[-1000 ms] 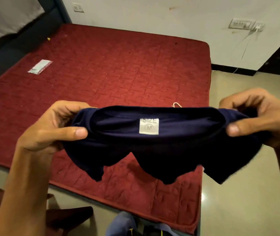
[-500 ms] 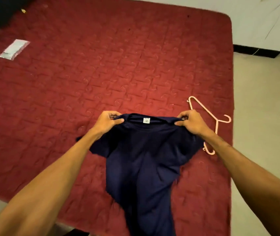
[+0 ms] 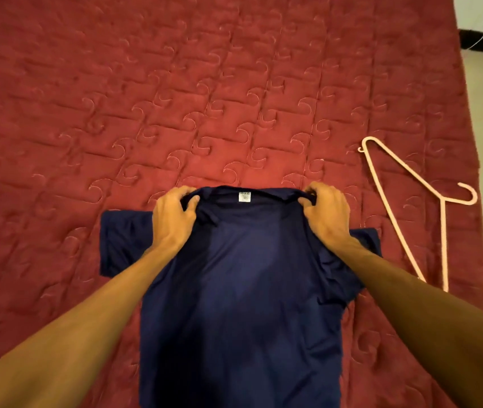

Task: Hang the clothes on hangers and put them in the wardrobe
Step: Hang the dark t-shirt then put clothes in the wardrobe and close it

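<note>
- Shirt lay flat on the bed, collar at 12 o'clock, apparently being spread out for hanging.
- Left hand and right hand: each grip pinched the collar.
- Hanger lay at 3 o'clock, near the shirt; fetching it would likely need one hand freed.

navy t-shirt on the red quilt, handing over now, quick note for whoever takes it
Left hand pinches the collar of the navy short-sleeved t-shirt on its left side; right hand pinches the right side.
The t-shirt lies spread on the red quilted bed cover; the pink plastic hanger lies on the cover to its right, untouched.
Done: shirt laid out. Left: fit the hanger, take it to the wardrobe, not in view.
</note>
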